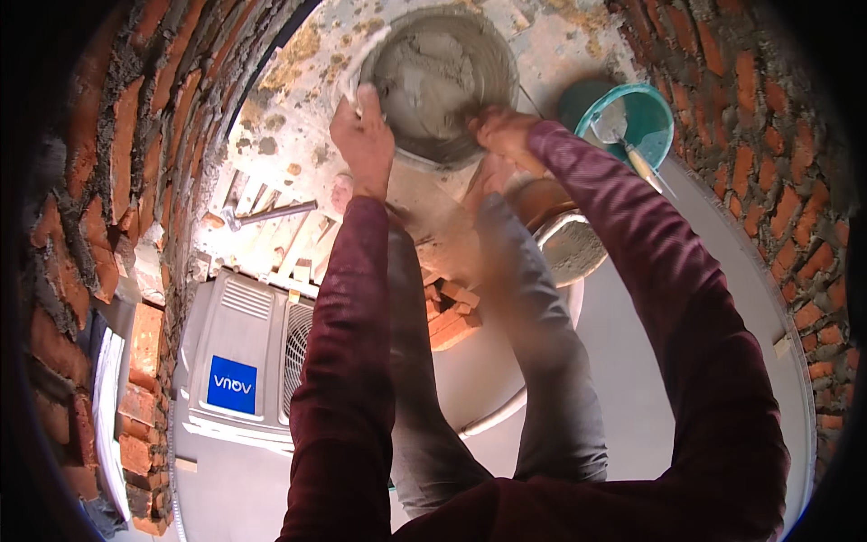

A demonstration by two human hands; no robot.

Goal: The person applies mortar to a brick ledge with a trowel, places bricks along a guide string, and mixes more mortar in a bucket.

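Note:
A round pan of wet grey mortar (429,68) sits at the top center on a spattered board (271,126). My left hand (361,144) grips the pan's left rim, its fingers curled at the edge. At the lower right of the rim, my right hand (506,135) is closed on the pan, fingertips near the mortar. Just right of it stands a teal bucket (658,122) with a trowel (632,154) resting inside. A bucket of dry-looking grey material (575,253) is below my right forearm, partly hidden.
Rough brick walls (108,172) rise on both sides. A hammer (271,213) lies on wood scraps at the left, above an air-conditioner unit (226,316). Loose bricks (452,325) lie between my legs, and stacked bricks (144,352) line the lower left.

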